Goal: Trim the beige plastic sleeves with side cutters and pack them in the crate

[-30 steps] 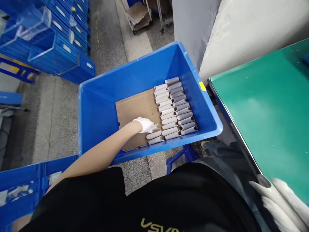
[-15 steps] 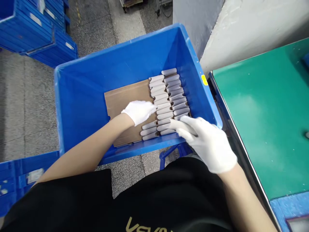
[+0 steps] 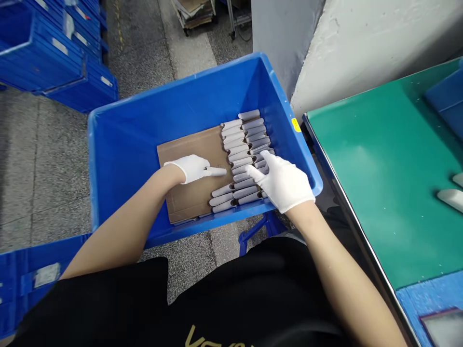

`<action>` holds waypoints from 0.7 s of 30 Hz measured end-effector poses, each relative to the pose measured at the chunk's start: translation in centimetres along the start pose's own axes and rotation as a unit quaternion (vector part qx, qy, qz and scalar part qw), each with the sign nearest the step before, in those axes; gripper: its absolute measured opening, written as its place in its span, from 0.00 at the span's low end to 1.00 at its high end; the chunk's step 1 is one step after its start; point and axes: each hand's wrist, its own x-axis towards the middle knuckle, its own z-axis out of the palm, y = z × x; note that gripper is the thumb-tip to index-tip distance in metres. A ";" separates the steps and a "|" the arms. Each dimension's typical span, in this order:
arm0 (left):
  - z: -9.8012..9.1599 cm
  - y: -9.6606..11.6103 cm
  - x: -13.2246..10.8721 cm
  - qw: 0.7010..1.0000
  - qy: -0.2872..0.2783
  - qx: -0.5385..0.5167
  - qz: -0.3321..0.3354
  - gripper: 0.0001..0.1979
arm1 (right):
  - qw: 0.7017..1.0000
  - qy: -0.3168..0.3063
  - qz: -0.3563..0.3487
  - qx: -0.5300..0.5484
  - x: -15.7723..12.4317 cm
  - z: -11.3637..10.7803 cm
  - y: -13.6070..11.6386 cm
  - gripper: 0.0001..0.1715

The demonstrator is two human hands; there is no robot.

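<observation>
The left grip [image 3: 191,168] hides the near end of the pale piece [image 3: 218,171] it holds, and the right grip [image 3: 284,187] covers some of the rowed pieces [image 3: 237,141] beneath it. The right edge cuts off the green bench [image 3: 369,193] and two loose pieces [image 3: 450,197], the bottom edge crops the gold lettering [image 3: 191,333], and the crate label [image 3: 60,46] is too small to read

Grey speckled floor [image 3: 65,154] spreads across the left of the frame, with a paler strip [image 3: 200,54] at top centre. Blue crates [image 3: 61,65] stand stacked in the upper left. A white wall [image 3: 369,43], grey [image 3: 280,43] along its left part, fills the upper right, above a green surface [image 3: 376,193] catching soft glare.
</observation>
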 end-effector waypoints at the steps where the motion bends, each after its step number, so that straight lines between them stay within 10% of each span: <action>1: 0.3 -0.3 0.5 1.000 -0.015 0.000 -0.014 0.40 | 1.000 -0.007 0.002 0.000 0.0 -0.1 -0.1 0.38; 8: 2.3 1.3 2.0 0.995 -0.076 -0.039 0.055 0.22 | 1.000 0.020 -0.010 -0.011 -0.8 0.1 0.4 0.33; 14: -1.4 0.9 -1.9 0.986 -0.009 -0.136 0.098 0.25 | 0.999 0.016 -0.043 0.012 -1.6 0.0 0.6 0.44; 16: -2.2 2.0 -3.9 0.963 0.027 -0.220 0.153 0.28 | 0.996 -0.012 -0.064 0.061 -1.6 -0.3 0.7 0.52; 21: -1.7 6.8 -7.2 0.874 0.102 -0.416 0.232 0.34 | 0.964 -0.015 -0.076 0.256 -1.3 -0.5 1.9 0.34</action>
